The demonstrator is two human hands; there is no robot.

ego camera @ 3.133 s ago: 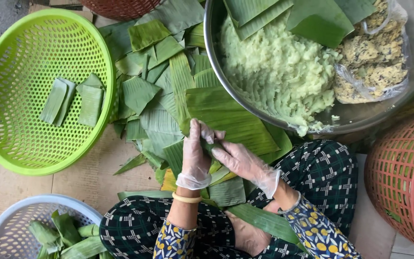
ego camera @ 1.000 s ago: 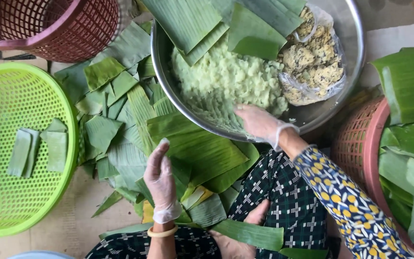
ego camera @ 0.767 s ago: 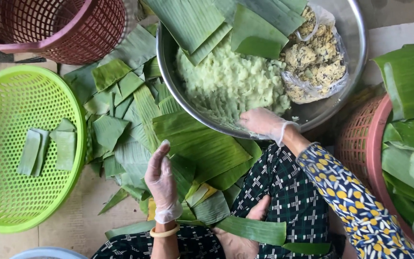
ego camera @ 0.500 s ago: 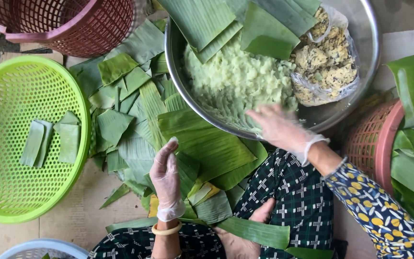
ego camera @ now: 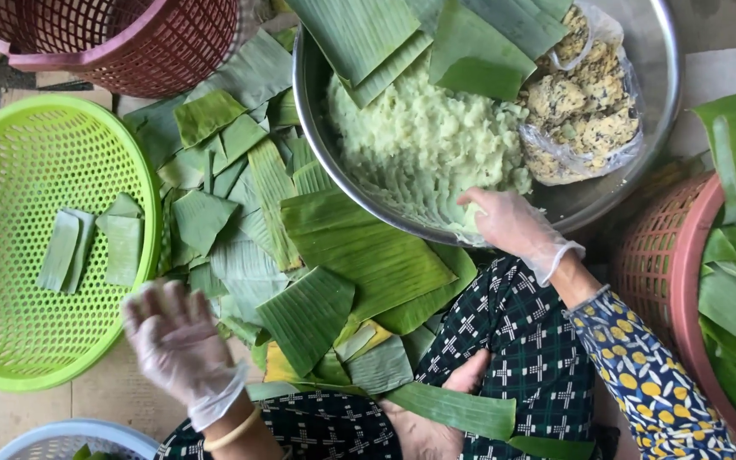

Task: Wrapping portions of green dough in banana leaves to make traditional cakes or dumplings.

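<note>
A: Where was the right hand (ego camera: 513, 228)?

B: Over the near rim of the big steel bowl (ego camera: 666, 111), gloved in thin clear plastic. Its fingertips were down at the edge of the pale green sticky rice (ego camera: 423, 140), curled around a small lump of it.

A: So it was holding rice?

B: It looked that way, though the fingers hid most of the lump, so I couldn't tell how firm the hold was.

A: And the left hand (ego camera: 176, 341)?

B: Also gloved, blurred, fingers spread wide and palm up with nothing in it. It hung above the bare floor between the lime green basket (ego camera: 10, 341) and the heap of cut banana leaves (ego camera: 334, 247), just beside the leaves' near edge.

A: What else sat in the bowl?

B: A clear bag of crumbly yellow-brown filling (ego camera: 585, 106) on the right side, touching the rice, and large leaf pieces (ego camera: 470, 51) lying over the far part.

A: Around the work?

B: Three folded leaf strips (ego camera: 91, 247) lay in the lime basket. A dark red basket (ego camera: 129, 43) stood beyond the heap, a pink basket (ego camera: 666, 255) of whole leaves at the right, and a pale blue basket rim (ego camera: 70, 434) showed at the near left.
</note>
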